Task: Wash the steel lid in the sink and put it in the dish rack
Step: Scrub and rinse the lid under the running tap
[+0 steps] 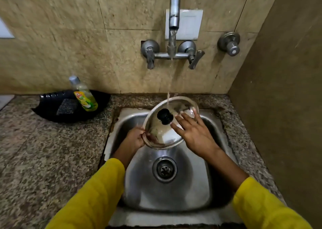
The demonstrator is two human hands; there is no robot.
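A round steel lid (161,133) with a black knob (164,116) is held tilted over the steel sink (167,190), knob side up. Water from the tap (174,7) falls onto the lid just above the knob. My left hand (135,137) grips the lid's lower left rim. My right hand (193,133) lies flat on the lid's right side with its fingers spread. No dish rack is in view.
A black tray (52,110) on the granite counter at the left holds a green dish soap bottle (85,96) and a dark scrub pad (67,107). Two tap handles (195,59) and a separate valve (229,43) stick out of the tiled wall. A side wall closes the right.
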